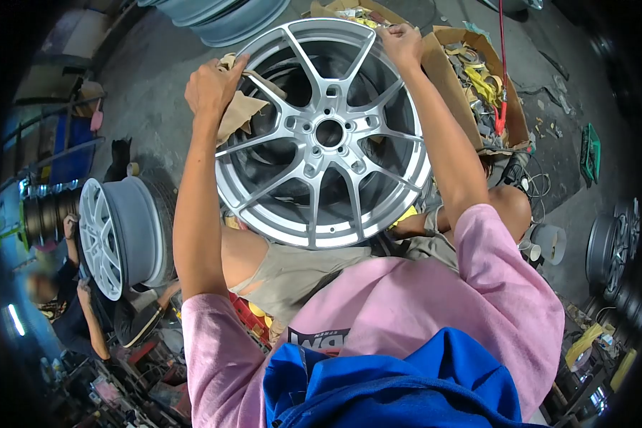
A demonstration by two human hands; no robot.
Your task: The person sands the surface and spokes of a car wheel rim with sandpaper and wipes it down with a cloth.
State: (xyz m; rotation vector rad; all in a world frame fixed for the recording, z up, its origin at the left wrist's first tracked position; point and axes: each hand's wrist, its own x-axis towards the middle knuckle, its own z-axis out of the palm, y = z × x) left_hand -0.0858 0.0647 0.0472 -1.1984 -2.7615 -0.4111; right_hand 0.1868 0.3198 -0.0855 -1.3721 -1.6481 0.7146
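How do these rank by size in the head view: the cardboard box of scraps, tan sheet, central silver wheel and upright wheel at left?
1. Central silver wheel
2. Cardboard box and upright wheel at left: too alike to rank
3. Tan sheet

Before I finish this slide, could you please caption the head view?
Left hand holding a tan sheet, right hand at the edge of a silver wheel.

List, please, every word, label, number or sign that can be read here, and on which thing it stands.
"DM", probably: large letters on the pink shirt, partly covered by the blue cloth.
Smaller print above them: too small to read.
Silver wheel: no readable text.
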